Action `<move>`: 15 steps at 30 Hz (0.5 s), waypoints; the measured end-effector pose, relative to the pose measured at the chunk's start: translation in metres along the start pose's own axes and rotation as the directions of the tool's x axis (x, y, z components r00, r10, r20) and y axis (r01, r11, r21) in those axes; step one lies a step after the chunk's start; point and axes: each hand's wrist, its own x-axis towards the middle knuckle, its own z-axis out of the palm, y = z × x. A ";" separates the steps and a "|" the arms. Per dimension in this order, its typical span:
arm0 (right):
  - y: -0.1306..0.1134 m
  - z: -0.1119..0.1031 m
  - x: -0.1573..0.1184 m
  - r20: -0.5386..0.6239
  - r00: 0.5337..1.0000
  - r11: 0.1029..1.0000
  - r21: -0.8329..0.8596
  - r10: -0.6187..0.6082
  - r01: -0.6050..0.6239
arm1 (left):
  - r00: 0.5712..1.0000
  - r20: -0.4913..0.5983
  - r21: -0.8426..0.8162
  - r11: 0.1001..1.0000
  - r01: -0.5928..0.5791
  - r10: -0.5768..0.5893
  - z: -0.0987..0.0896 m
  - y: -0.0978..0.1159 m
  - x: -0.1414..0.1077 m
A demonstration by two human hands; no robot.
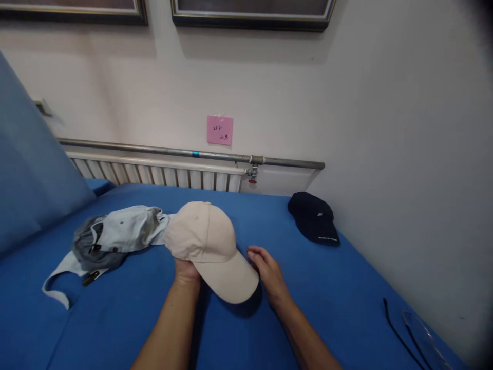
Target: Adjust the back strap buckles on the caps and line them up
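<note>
A cream baseball cap [210, 241] is held up above the blue table cover, its brim pointing down and to the right. My left hand [187, 269] supports it from below and inside, with the fingers hidden by the crown. Close to the tip of the brim on the right is my right hand [268, 270], its fingers curled slightly and nothing visible in them; a narrow gap seems to separate it from the brim.
Light blue and grey caps [129, 228] lie heaped at the left. A navy cap [313, 218] rests at the back right, and glasses [408, 329] lie near the right edge. Behind the table [319, 303] are a radiator [154, 172] and a pipe.
</note>
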 end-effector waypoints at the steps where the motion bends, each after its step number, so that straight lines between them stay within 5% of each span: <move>1: -0.003 -0.001 -0.004 0.022 0.993 0.987 -0.112 -0.115 0.117 | 0.998 -0.042 0.028 0.998 -0.055 0.057 0.004 0.003 0.002; 4: -0.008 -0.003 -0.018 0.240 0.875 0.802 -0.353 -0.420 0.481 | 0.932 -0.253 0.207 0.956 -0.208 0.258 0.020 0.010 0.004; 7: -0.001 -0.002 -0.027 0.481 0.734 0.538 -0.498 -0.480 0.679 | 0.857 -0.366 0.306 0.916 -0.258 0.364 0.033 0.015 0.002; 11: 0.022 0.006 -0.023 0.541 0.700 0.201 -0.706 -0.466 0.679 | 0.836 -0.371 0.369 0.891 -0.267 0.404 0.043 0.016 0.000; 15: 0.037 0.012 -0.009 0.518 0.684 0.104 -0.753 -0.513 0.649 | 0.872 -0.346 0.377 0.903 -0.208 0.345 0.050 0.006 -0.001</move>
